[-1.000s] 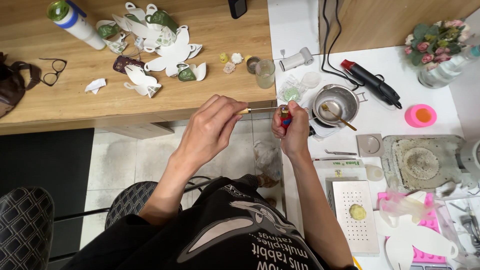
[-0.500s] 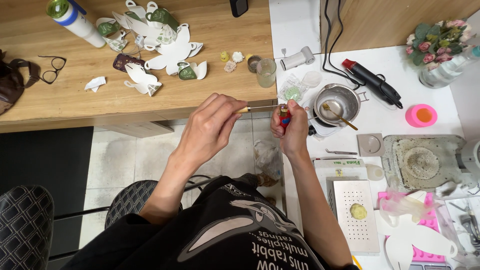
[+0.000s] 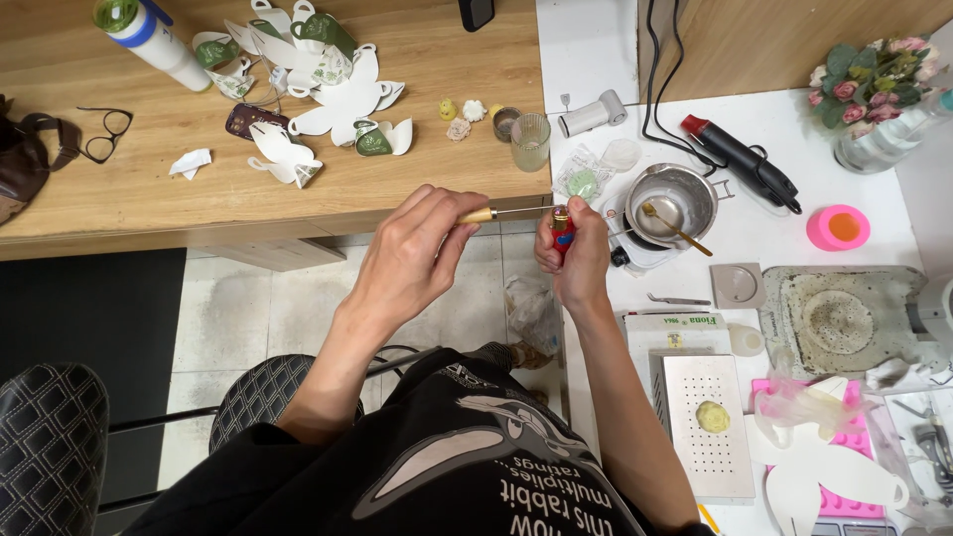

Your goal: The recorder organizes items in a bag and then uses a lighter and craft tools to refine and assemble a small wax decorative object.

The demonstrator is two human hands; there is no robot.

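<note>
Head: L hand (image 3: pixel 412 260) holds tool (image 3: pixel 496 212); R hand (image 3: pixel 574 253) red lighter (image 3: pixel 562 223).

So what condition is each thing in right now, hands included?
Left hand: gripping thin tool, held level.
Right hand: clasping red lighter, upright; no flame visible.
Metal pot: open, spoon resting inside.
Glasses: lying unfolded.
Glass cup: upright.

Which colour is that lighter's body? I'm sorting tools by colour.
Red lighter, in the right hand; head view.

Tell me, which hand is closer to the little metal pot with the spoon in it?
Right. The right hand, holding a small red lighter, sits just beside the metal pot. The left hand holds a wooden-handled tool farther away.
</note>
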